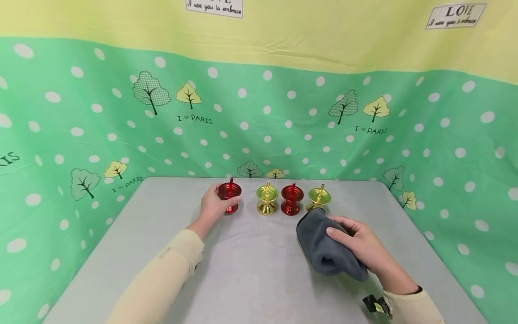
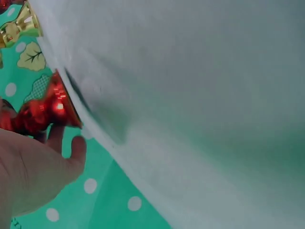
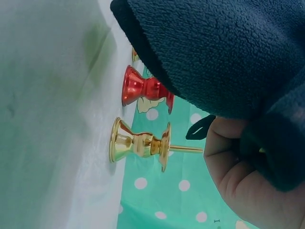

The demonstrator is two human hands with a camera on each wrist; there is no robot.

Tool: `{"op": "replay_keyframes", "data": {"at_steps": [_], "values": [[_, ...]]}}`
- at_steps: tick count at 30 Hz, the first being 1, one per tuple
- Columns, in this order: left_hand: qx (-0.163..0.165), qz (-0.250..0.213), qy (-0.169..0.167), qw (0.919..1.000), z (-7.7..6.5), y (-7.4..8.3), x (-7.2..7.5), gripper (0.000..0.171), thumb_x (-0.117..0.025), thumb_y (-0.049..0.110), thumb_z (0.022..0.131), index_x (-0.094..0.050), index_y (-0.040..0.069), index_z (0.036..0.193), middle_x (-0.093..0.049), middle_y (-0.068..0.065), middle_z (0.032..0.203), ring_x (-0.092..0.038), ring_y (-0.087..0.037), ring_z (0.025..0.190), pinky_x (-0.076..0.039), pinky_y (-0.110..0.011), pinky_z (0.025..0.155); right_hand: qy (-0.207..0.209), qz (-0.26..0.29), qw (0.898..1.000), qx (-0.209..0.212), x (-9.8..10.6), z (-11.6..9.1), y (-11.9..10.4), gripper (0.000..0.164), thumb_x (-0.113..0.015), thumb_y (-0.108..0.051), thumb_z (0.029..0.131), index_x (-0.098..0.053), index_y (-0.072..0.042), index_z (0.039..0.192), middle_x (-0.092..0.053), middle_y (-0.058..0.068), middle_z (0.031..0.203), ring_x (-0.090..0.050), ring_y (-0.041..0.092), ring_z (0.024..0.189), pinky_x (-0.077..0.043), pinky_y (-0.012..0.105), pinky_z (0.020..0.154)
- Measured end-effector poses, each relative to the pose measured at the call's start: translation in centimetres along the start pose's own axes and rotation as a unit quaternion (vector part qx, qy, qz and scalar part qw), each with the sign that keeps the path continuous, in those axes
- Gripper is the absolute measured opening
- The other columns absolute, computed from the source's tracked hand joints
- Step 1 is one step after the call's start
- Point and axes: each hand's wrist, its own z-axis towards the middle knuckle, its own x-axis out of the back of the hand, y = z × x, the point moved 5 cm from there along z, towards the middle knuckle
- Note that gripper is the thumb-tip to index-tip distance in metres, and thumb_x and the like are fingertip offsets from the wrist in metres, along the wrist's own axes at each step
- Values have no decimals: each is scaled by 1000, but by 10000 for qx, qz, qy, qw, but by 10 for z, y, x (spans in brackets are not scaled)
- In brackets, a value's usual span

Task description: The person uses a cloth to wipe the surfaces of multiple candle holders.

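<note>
My left hand [image 1: 212,208] grips a red metallic candle holder [image 1: 229,191] with a thin upright spike, at the left end of a row. In the left wrist view this holder's flared base [image 2: 62,106] is close to the table surface. My right hand [image 1: 361,243] holds a bunched dark grey fleece cloth [image 1: 313,245] in front of the row's right end. To the right of the held holder stand a gold candle holder [image 1: 266,207], a second red one [image 1: 291,208] and another gold one [image 1: 320,196]. The cloth overlaps the rightmost holder's base in the head view.
A pale grey cover lies over the table [image 1: 251,279]. Behind and at both sides hangs a green and yellow printed curtain [image 1: 279,103]. A small black object [image 1: 377,306] is at my right sleeve cuff [image 1: 408,308]. A dark loop [image 3: 200,128] hangs from the cloth.
</note>
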Motion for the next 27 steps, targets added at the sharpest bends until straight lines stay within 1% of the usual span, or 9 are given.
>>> {"op": "replay_keyframes", "data": {"at_steps": [5, 10, 12, 14, 16, 19, 22, 24, 27], "values": [[-285, -39, 9, 9996, -20, 11, 17, 96, -93, 48, 82, -48, 13, 160, -62, -19, 146, -58, -37, 135, -53, -54, 112, 6, -66, 10000, 5, -1, -1, 1, 46, -71, -37, 104, -68, -11, 143, -71, 16, 136, -73, 17, 105, -61, 30, 85], [-757, 842, -396, 9928, -56, 31, 22, 99, -94, 54, 77, -53, 16, 158, -65, -20, 147, -64, -39, 131, -58, -53, 103, 238, -360, 9990, 145, -6, -3, -7, 47, -72, -42, 103, -68, -18, 143, -70, 16, 140, -72, 17, 106, -60, 29, 84], [-1032, 1280, -664, 9842, -71, 42, 16, 98, -96, 54, 74, -56, 15, 155, -68, -20, 143, -68, -36, 121, -61, -49, 95, 498, -687, 9946, 603, -14, -2, -18, 43, -74, -41, 102, -70, -23, 140, -72, 12, 138, -72, 16, 102, -59, 29, 80], [-1324, 1647, -921, 9731, -85, 53, 8, 98, -97, 54, 72, -60, 13, 153, -72, -17, 137, -71, -28, 107, -61, -43, 87, 795, -1121, 9795, 1471, -29, 0, -36, 39, -79, -33, 99, -73, -25, 136, -75, 9, 133, -72, 16, 99, -58, 30, 78], [-1600, 1893, -1143, 9620, -96, 64, -1, 96, -98, 53, 71, -63, 12, 149, -76, -13, 131, -69, -21, 97, -60, -39, 82, 1063, -1801, 9434, 2575, -49, 3, -56, 39, -83, -27, 95, -75, -25, 133, -77, 7, 127, -73, 18, 98, -60, 34, 78], [-1926, 2071, -1376, 9493, -111, 78, -11, 94, -100, 52, 68, -67, 11, 145, -79, -8, 125, -69, -15, 94, -59, -35, 83, 1337, -2947, 8548, 4056, -84, 6, -79, 43, -89, -23, 88, -77, -20, 129, -77, 7, 120, -73, 22, 102, -63, 40, 83], [-2085, 2014, -1552, 9444, -121, 87, -14, 91, -101, 49, 68, -69, 7, 142, -80, -9, 119, -69, -15, 86, -59, -33, 77, 1469, -3845, 7766, 4770, -112, 10, -90, 45, -93, -28, 82, -79, -20, 124, -76, 7, 115, -71, 26, 99, -61, 42, 83], [-2063, 1910, -1614, 9460, -125, 89, -15, 88, -101, 49, 68, -71, 6, 139, -81, -7, 114, -67, -12, 82, -57, -29, 70, 1469, -4200, 7476, 4930, -124, 13, -91, 44, -94, -30, 81, -80, -21, 121, -75, 6, 113, -68, 25, 96, -58, 41, 82], [-1834, 1589, -1749, 9542, -127, 88, -16, 78, -101, 48, 69, -75, 10, 132, -79, -2, 100, -62, -11, 64, -55, -30, 56, 1485, -4429, 7232, 5087, -135, 16, -93, 39, -95, -29, 80, -81, -22, 115, -76, 3, 111, -64, 25, 91, -53, 40, 78]]}}
